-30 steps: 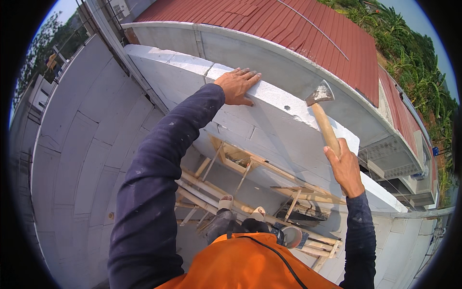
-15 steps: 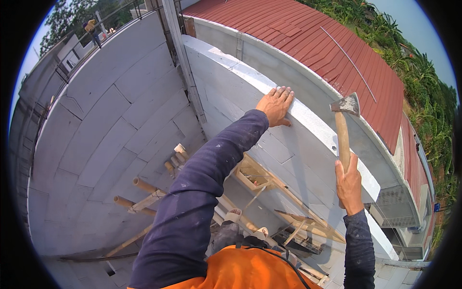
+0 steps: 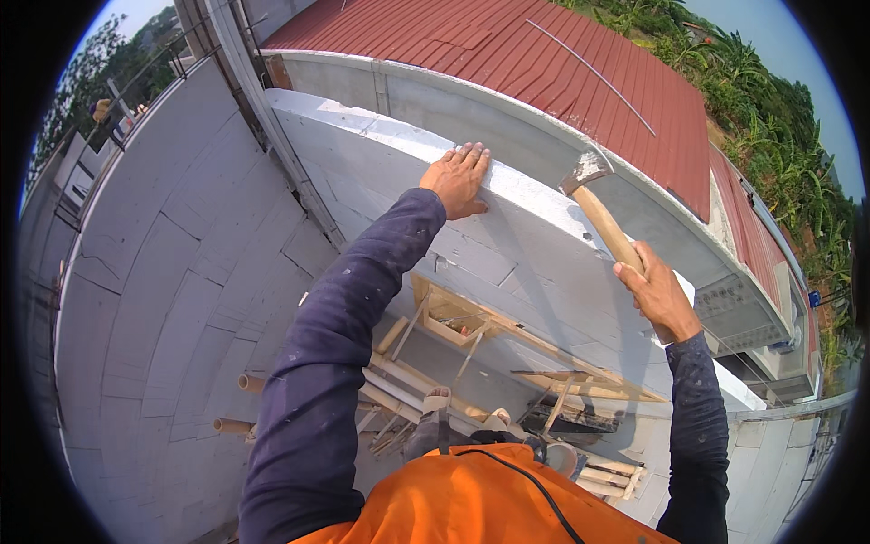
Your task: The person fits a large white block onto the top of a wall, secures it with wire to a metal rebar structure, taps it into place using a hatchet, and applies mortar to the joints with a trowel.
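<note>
A hatchet (image 3: 609,225) with a pale wooden handle and a dusty metal head is gripped in my right hand (image 3: 660,292), the fingers wrapped round the lower handle. Its head is raised above the top edge of a light grey block wall (image 3: 530,207), tilted to the left. Further left along that edge rests my left hand (image 3: 459,179), fingers stretched out and thumb apart, holding nothing. The wall's top is white and rough, with a small dark notch (image 3: 587,236) close to the hatchet handle.
Below me, poles (image 3: 396,370) and a wooden frame (image 3: 433,319) lie beside my feet. A tall block wall (image 3: 172,272) rises at left, with a metal post (image 3: 258,100) at the corner. Beyond stands a red metal roof (image 3: 507,72). Another person (image 3: 101,111) is far left.
The hatchet has tipped from nearly upright to leaning left, its head now nearer the wall top. My left hand stays on the wall edge while the view has shifted.
</note>
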The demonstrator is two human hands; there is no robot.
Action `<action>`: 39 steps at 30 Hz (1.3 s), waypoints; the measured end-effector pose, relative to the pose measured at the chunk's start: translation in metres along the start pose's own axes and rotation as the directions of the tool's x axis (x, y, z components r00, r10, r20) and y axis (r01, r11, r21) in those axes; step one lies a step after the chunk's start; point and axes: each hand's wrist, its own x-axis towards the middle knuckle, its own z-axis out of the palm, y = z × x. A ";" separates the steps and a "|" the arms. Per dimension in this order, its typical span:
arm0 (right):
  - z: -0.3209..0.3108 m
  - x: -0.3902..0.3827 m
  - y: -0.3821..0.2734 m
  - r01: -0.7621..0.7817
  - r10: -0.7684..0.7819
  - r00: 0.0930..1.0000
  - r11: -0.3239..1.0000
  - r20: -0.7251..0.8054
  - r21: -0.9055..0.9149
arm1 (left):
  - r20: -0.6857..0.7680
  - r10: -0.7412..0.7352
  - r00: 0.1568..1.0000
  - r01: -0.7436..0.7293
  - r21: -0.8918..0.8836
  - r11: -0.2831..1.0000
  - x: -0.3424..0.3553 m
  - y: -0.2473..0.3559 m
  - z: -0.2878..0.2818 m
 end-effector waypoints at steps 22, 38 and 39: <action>-0.084 0.035 0.162 0.283 -0.270 0.950 0.956 0.157 -0.072 | 0.865 -0.500 -0.044 0.983 -0.052 -0.176 -0.620 0.455 0.231; -0.051 0.050 0.170 0.407 -0.398 0.913 0.897 0.085 -0.170 | 0.714 -0.660 0.234 0.935 -0.350 -0.048 -0.500 0.451 0.199; -0.054 0.050 0.172 0.386 -0.378 0.922 0.908 0.080 -0.165 | 0.703 -0.665 0.252 0.934 -0.356 -0.022 -0.497 0.441 0.204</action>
